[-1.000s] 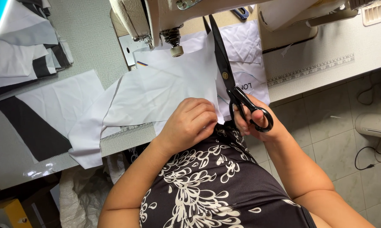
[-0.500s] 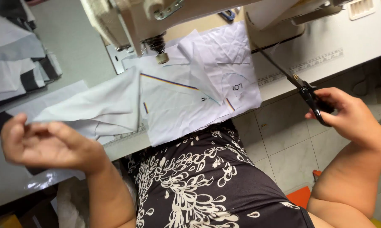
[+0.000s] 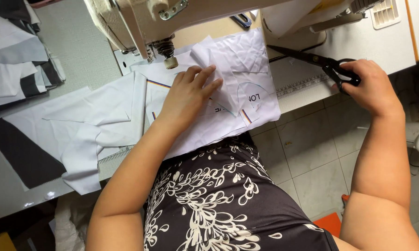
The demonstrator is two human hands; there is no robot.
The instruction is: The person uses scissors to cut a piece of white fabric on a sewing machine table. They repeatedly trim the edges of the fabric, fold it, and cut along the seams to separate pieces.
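Observation:
My left hand (image 3: 188,93) lies flat, fingers spread, on a white fabric piece (image 3: 228,93) with thin coloured stripe trim, just below the sewing machine's needle and presser foot (image 3: 166,55). My right hand (image 3: 369,86) grips the black handles of a pair of large scissors (image 3: 311,58). The scissors lie nearly flat on the table top (image 3: 395,42) to the right of the fabric, blades pointing left toward the machine.
The cream sewing machine (image 3: 140,18) stands at the top. More white and grey cut fabric pieces (image 3: 79,121) lie at the left, with a stack (image 3: 19,69) further back. A ruler strip (image 3: 302,86) runs along the table edge. Tiled floor (image 3: 307,158) shows below.
My left hand has swung in from the far left and now presses on the white fabric. My right hand has carried the scissors up onto the table top.

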